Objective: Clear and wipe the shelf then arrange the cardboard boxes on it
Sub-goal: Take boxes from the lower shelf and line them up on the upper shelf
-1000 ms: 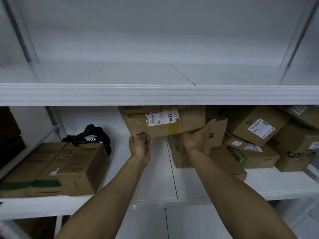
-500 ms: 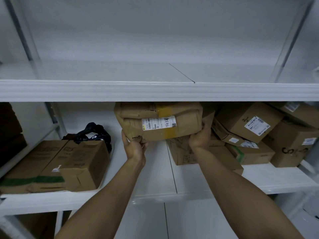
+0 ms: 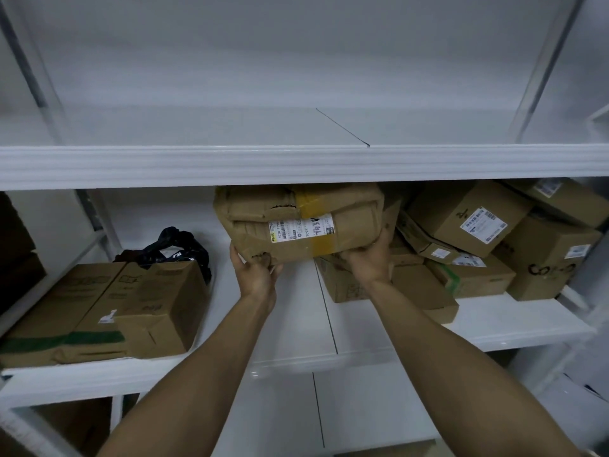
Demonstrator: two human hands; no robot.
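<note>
A crumpled cardboard box (image 3: 296, 222) with a white label and yellow tape hangs in the air just under the upper shelf's front rim (image 3: 296, 164). My left hand (image 3: 255, 272) grips its lower left corner. My right hand (image 3: 370, 258) holds its lower right underside. The upper shelf (image 3: 197, 127) is white and bare. The box's top edge is hidden behind the rim. Below it lies the middle shelf (image 3: 296, 311).
A heap of several cardboard boxes (image 3: 468, 239) fills the right of the middle shelf. Two larger boxes (image 3: 108, 311) lie at its left, with a black bag (image 3: 178, 245) behind them. Metal uprights (image 3: 543, 70) stand at both sides of the upper shelf.
Both hands have drawn the box toward me and tipped it, so its label has slid lower on the face and the taped top side shows. The left hand now wraps the corner.
</note>
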